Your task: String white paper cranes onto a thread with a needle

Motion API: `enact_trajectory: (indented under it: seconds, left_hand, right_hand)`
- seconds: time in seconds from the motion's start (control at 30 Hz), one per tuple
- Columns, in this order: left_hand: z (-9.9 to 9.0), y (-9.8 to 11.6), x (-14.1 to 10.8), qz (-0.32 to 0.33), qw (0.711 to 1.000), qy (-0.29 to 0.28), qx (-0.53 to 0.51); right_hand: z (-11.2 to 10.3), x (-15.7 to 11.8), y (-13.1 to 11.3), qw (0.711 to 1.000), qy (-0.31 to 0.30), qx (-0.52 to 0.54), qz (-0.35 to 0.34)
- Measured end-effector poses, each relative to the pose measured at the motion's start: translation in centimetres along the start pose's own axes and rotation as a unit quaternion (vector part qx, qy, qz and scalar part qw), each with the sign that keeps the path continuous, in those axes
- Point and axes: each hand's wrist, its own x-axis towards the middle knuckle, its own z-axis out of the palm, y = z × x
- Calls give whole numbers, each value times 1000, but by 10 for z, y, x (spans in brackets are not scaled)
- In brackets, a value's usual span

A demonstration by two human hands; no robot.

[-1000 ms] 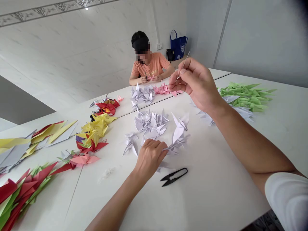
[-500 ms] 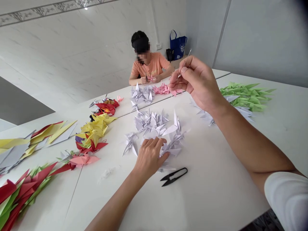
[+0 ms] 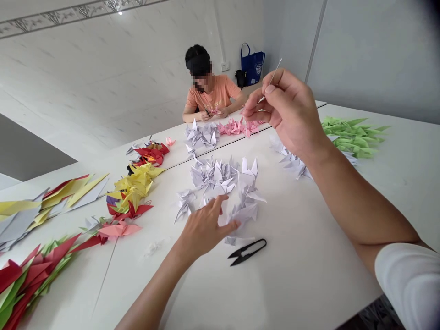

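My right hand point(image 3: 288, 110) is raised above the table, its fingertips pinching a thin steel needle point(image 3: 271, 85) that points up and away. My left hand point(image 3: 206, 227) rests low at the near side of a heap of white paper cranes point(image 3: 213, 176), fingers spread and holding nothing. Its thumb lies against a looser group of white cranes point(image 3: 245, 206). Black thread snips point(image 3: 246, 252) lie on the white table point(image 3: 302, 256) just right of my left hand, not touched by it.
Rows of folded cranes lie around: green point(image 3: 354, 140) at right, pink point(image 3: 233, 128) ahead, yellow point(image 3: 135, 185) and red point(image 3: 27, 275) at left. A co-worker in an orange shirt point(image 3: 211, 94) sits across the far table. A blue bag point(image 3: 252, 68) stands behind.
My left hand has lifted its fingers and spread them, drawing back from the cranes. The white cranes by it have shifted. My right hand with the needle has risen slightly.
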Motion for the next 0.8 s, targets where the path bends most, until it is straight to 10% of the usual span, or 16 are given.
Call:
enact_trajectory:
  seconds: [0.43, 0.67, 0.8]
  left_hand:
    - [14, 4, 5, 41, 961, -34, -271]
    - [4, 6, 3, 24, 812, -80, -577]
    - [3, 3, 3, -6, 810, -53, -585]
  right_hand:
    - [39, 77, -69, 987, -35, -67, -142]
    - [55, 108, -81, 987, -65, -104, -105]
    - [67, 116, -88, 988, -51, -115, -86]
